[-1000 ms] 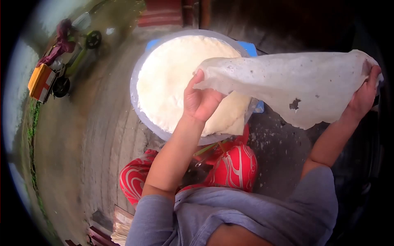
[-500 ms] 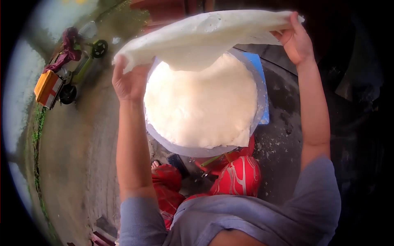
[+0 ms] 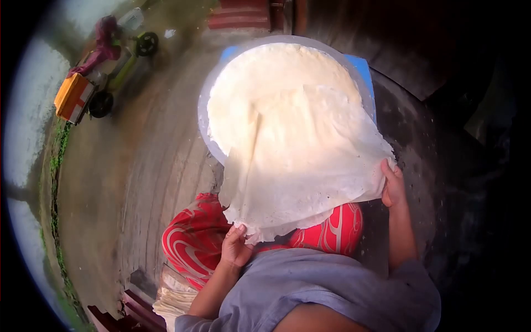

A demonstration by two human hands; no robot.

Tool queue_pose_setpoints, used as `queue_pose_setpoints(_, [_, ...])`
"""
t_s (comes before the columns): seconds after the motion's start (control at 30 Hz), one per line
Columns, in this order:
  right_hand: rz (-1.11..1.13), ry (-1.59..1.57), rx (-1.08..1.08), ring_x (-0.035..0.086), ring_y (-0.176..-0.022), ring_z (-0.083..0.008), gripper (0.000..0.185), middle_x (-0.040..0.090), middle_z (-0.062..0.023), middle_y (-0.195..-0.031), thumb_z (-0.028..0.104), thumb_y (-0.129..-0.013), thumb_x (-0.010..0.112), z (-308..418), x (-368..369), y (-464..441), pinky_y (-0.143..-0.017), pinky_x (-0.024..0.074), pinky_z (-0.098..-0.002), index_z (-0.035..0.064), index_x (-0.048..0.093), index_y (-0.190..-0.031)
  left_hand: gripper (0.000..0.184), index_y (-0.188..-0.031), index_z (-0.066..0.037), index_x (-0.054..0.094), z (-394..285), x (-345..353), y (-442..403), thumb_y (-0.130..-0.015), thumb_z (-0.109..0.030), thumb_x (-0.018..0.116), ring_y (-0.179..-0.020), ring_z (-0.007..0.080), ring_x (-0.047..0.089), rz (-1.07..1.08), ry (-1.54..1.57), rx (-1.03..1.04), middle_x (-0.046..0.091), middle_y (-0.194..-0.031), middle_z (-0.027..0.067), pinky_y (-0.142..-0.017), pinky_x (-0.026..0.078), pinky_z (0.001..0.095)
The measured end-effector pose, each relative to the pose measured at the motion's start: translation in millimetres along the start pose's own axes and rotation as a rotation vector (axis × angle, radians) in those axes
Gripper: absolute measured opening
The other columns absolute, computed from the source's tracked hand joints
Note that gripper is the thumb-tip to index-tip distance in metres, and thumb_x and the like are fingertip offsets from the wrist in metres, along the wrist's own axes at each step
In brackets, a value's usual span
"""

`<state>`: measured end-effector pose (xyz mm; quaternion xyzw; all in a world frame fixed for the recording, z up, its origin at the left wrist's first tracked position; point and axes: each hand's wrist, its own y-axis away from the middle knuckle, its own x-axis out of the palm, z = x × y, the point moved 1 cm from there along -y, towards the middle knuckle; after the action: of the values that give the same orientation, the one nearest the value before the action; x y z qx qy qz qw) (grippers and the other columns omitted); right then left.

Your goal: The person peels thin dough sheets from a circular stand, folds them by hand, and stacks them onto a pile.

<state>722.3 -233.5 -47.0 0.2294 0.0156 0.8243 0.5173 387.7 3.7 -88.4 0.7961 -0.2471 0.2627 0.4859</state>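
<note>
A thin, pale dough sheet (image 3: 298,182) is stretched between my two hands, its near part drooping over my knees. My left hand (image 3: 237,249) pinches the near left corner, thumb on top, close to my lap. At the right edge, my right hand (image 3: 393,187) grips the sheet the same way. The far part of it lies in creases over a round, cream-coloured layer of dough (image 3: 243,72). That layer rests on a wide grey round tray (image 3: 205,130), whose near rim is hidden under the sheet.
A blue board or stool top (image 3: 362,72) shows beneath the tray. Folded pale sheets (image 3: 174,296) are stacked at my lower left. A scooter (image 3: 119,74) with an orange box (image 3: 73,98) stands at the far left, and dark red steps (image 3: 239,16) rise beyond the tray.
Both hands have come down from beyond the tray toward my lap, drawing the dough sheet's held edge with them. The sheet now covers the near part of the tray.
</note>
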Motion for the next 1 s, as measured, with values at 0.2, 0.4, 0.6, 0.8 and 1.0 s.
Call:
queue_pose_setpoints(0.2, [0.150,-0.207,0.249,0.062,-0.102,-0.0205,0.032,0.063,-0.0095,-0.114,0.011,-0.090,0.057,24,44,-68,-0.090,0.0483,-0.0326,0.0015,0.053,-0.121,0.027,-0.111,-0.003,0.055,-33,17,-49,-0.087,-0.014,0.062,-0.107,0.0255,0.059,0.094,0.421,0.058,0.062,-0.111,0.0101,-0.093,0.050,0.0417])
queue_pose_setpoints(0.4, [0.320,-0.345,0.279,0.057,-0.112,-0.0206,0.035,0.061,-0.0132,-0.117,0.017,-0.093,0.054,-15,92,-160,-0.092,0.0473,-0.0348,0.0007,0.051,-0.124,0.030,-0.117,0.002,0.052,-65,74,-114,-0.092,-0.013,0.057,-0.120,0.0282,0.050,0.012,0.410,0.254,0.052,-0.127,0.0154,-0.102,0.042,0.0387])
queue_pose_setpoints(0.6, [0.285,1.755,-0.970,0.040,-0.131,-0.0244,0.036,0.052,-0.0077,-0.133,0.022,-0.087,0.061,-33,76,-115,-0.111,0.0208,-0.0452,0.0210,0.060,-0.123,0.056,-0.134,-0.010,0.045,-30,48,-121,-0.083,-0.019,0.067,-0.130,0.0275,0.039,0.016,-1.778,1.048,0.041,-0.142,0.0090,-0.105,0.030,0.0466])
queue_pose_setpoints(0.8, [-0.141,1.510,-0.841,0.046,-0.124,-0.0240,0.025,0.058,-0.0047,-0.124,0.030,-0.084,0.063,-49,8,-124,-0.105,0.0292,-0.0409,0.0145,0.067,-0.104,0.069,-0.136,-0.016,0.043,-21,39,-115,-0.074,-0.022,0.072,-0.135,0.0282,0.031,-0.222,-2.309,1.057,0.038,-0.145,0.0032,-0.108,0.020,0.0536])
queue_pose_setpoints(1.0, [-0.347,0.560,0.164,0.048,-0.038,-0.0101,0.046,0.051,-0.0003,-0.054,0.047,-0.081,0.069,-26,-20,-125,-0.035,0.0337,-0.0226,0.0027,0.057,-0.073,0.035,-0.109,-0.013,0.061,-45,24,-126,-0.075,-0.008,0.059,-0.112,0.0194,0.054,-0.292,-2.266,1.416,0.060,-0.117,0.0001,-0.104,0.026,0.0508])
